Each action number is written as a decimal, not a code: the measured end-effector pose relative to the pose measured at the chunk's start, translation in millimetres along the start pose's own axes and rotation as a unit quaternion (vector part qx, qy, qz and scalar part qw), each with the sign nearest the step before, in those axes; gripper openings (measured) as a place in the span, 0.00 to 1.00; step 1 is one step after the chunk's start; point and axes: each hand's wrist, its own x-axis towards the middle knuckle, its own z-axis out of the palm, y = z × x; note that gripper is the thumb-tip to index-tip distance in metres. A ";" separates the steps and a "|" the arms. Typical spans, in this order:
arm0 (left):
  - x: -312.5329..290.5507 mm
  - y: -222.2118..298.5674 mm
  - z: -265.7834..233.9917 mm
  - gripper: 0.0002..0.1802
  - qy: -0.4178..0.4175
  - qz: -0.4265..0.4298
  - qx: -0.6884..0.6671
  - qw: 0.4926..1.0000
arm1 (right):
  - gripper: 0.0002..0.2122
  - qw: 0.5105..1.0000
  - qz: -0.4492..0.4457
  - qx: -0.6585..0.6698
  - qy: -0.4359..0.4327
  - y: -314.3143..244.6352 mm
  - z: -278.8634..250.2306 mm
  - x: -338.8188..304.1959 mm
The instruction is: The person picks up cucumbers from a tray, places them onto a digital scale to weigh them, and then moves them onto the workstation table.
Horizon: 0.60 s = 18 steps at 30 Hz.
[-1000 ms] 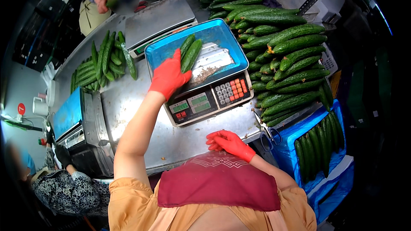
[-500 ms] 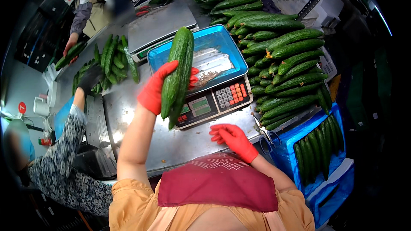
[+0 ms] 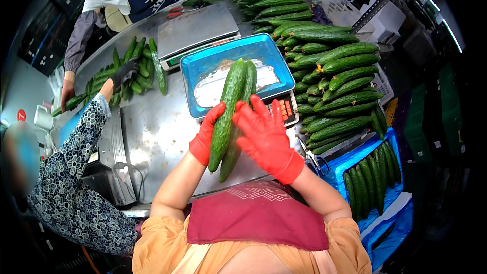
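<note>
Two long green cucumbers [image 3: 227,116] lie side by side in my left hand [image 3: 207,137], which wears a red glove and is closed round them from the left. They are tilted over the front edge of a scale's blue tray [image 3: 190,99]. My right hand [image 3: 266,139], in a red glove too, is open against their right side with its fingers apart. Whether its palm presses on them I cannot tell. Behind the right hand, the scale's keypad [image 3: 285,110] is partly hidden.
A large cucumber pile [image 3: 350,78] rises on the right. Scissors [image 3: 315,160] lie at the table edge by a blue-lined crate [image 3: 335,177] of cucumbers. A second scale [image 3: 198,28] stands behind. On the left, two co-workers' hands [image 3: 124,72] [image 3: 67,93] are at a smaller cucumber heap [image 3: 142,71].
My left hand has brought the cucumbers down toward me and a little right. My right hand has risen from the table edge to their side, its fingers spreading.
</note>
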 end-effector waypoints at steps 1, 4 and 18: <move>-3.6 0.1 -1.2 0.38 -0.035 -0.018 -0.010 0.999 | 0.25 0.999 0.033 0.027 -0.025 4.5 -2.9 2.5; -9.0 3.0 -18.6 0.36 -0.129 -0.055 -0.039 0.989 | 0.25 0.974 0.072 0.207 0.059 5.5 -8.0 2.0; -113.8 63.5 -122.3 0.46 0.404 0.263 0.601 0.638 | 0.12 0.789 0.319 0.525 -0.025 -17.1 25.2 -70.7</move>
